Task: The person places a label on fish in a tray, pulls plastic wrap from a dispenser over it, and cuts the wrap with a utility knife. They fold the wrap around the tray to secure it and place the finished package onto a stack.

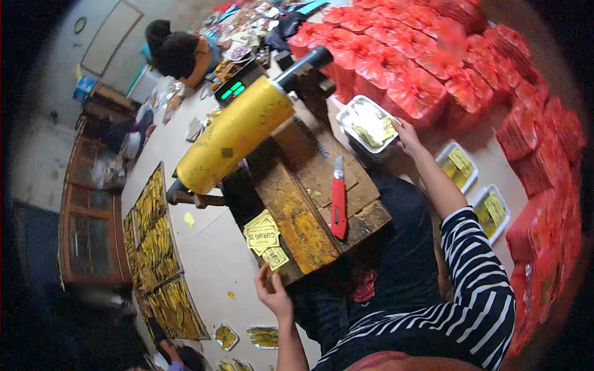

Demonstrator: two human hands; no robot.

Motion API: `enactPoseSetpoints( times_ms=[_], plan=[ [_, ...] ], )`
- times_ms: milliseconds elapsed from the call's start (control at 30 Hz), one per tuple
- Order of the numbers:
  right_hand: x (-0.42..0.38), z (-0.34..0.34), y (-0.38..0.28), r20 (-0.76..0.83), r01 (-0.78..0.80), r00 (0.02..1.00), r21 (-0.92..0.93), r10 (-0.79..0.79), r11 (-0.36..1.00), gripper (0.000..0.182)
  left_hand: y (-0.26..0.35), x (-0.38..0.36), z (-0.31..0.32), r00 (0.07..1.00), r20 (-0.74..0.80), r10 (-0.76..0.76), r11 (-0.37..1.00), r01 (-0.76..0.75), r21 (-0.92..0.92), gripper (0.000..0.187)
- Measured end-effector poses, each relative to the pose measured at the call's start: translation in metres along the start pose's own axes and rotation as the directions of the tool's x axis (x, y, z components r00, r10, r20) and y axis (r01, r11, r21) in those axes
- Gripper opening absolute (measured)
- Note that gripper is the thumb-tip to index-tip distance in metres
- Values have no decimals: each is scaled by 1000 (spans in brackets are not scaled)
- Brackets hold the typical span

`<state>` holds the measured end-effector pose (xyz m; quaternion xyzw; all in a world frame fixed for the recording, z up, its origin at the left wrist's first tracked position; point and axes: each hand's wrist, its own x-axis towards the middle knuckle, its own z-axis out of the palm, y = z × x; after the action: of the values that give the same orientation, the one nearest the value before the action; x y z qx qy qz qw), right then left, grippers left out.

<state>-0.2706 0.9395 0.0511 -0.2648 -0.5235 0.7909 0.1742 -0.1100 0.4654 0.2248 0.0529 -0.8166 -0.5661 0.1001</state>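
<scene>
My right hand [405, 137] grips the right edge of a white foam tray [359, 111], held tilted beyond the wooden stand. Inside the tray are some pale yellowish pieces and a yellow printed label by my fingers. My left hand [276, 295] is at the near left corner of the stand [303, 247], fingers apart and fingertips just below a few loose yellow labels [262, 232]. A red utility knife [338, 207] lies on the wood with its blade out. Across the far side of the stand is a large roll of yellow printed film [235, 145].
Red plastic-bagged stacks [414, 93] fill the far and right sides. Two packed trays [456, 166] sit on the floor at right. Mats of yellow strips [154, 241] lie at left. A scale [234, 86] and people [176, 52] are beyond; another person's arm [154, 328] reaches lower left.
</scene>
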Motion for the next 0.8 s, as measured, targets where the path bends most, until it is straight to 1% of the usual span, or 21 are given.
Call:
enactPoseSetpoints(
  times_ms=[33, 67, 100, 133, 167, 200, 233, 267, 300, 367, 400, 433, 467, 500, 533, 567, 633, 667, 700, 767, 800],
  plan=[
    [-13, 8, -14, -34, -8, 999, -137, 3, 991, 30, -17, 0, -12, 994, -107, -19, 1000, 16, -23, 27],
    [-8, 7, -10, -39, 10, 999, -353, -25, 936, 33, -34, -2, -26, 975, -198, -102, 995, 95, -40, 28],
    [0, -4, -1, -40, 27, 997, -552, -59, 833, 35, -51, -6, -41, 942, -280, -185, 983, 173, -67, 29],
    [1, -12, 8, -33, 154, 968, -704, -249, 693, 37, -70, -9, -54, 896, -356, -267, 964, 246, -103, 30],
    [-4, -14, 16, 11, 250, 904, -825, -428, 507, 39, -87, -14, -66, 860, -400, -316, 949, 295, -114, 31],
    [-19, -12, 8, 1, 207, 928, -832, -373, 514, 42, -105, -22, -78, 818, -443, -367, 929, 348, -127, 33],
    [-32, -11, 4, 27, 242, 906, -852, -423, 464, 43, -127, -31, -92, 771, -482, -416, 905, 400, -142, 34],
    [-45, -10, -3, 53, 273, 880, -869, -472, 412, 44, -158, -43, -109, 722, -474, -504, 860, 467, -203, 36],
    [-55, -7, -9, 79, 301, 851, -883, -519, 359, 45, -175, -54, -116, 634, -501, -589, 803, 528, -276, 36],
    [-68, 5, -26, 130, 389, 844, -816, -520, 428, 42, -206, -77, -128, 429, -525, -735, 664, 610, -432, 36],
    [-78, 20, -38, 169, 448, 827, -775, -536, 445, 41, -255, -94, -146, 302, -515, -802, 564, 665, -490, 35],
    [-89, 35, -49, 211, 504, 808, -731, -551, 459, 39, -299, -113, -161, 255, -423, -870, 478, 649, -592, 41],
    [-98, 53, -59, 288, 583, 747, -717, -598, 383, 37, -335, -134, -175, 211, -322, -923, 380, 623, -683, 46],
    [-108, 73, -67, 340, 640, 718, -667, -607, 383, 37, -352, -154, -181, 174, -213, -961, 275, 588, -761, 51],
    [-120, 95, -75, 393, 692, 686, -612, -612, 382, 36, -339, -161, -174, 127, -250, -960, 276, 592, -757, 57],
    [-133, 117, -82, 447, 739, 652, -553, -612, 384, 35, -329, -172, -171, 113, -266, -957, 280, 584, -762, 55],
    [-170, 167, -100, 602, 793, 608, -421, -518, 440, 32, -345, -201, -178, 96, -322, -942, 311, 611, -728, 51],
    [-190, 190, -101, 612, 747, 655, -433, -443, 505, 28, -350, -216, -182, 81, -361, -929, 325, 643, -693, 49],
    [-198, 206, -92, 688, 821, 567, -435, -452, 369, 26, -356, -227, -186, 70, -404, -912, 339, 683, -647, 47],
    [-234, 243, -101, 878, 903, 415, -365, -238, 225, 22, -366, -242, -195, 51, -485, -873, 345, 767, -541, 44],
    [-237, 254, -87, 904, 931, 336, -277, -266, 236, 21, -374, -246, -202, 50, -516, -855, 343, 801, -491, 42]
  ],
)
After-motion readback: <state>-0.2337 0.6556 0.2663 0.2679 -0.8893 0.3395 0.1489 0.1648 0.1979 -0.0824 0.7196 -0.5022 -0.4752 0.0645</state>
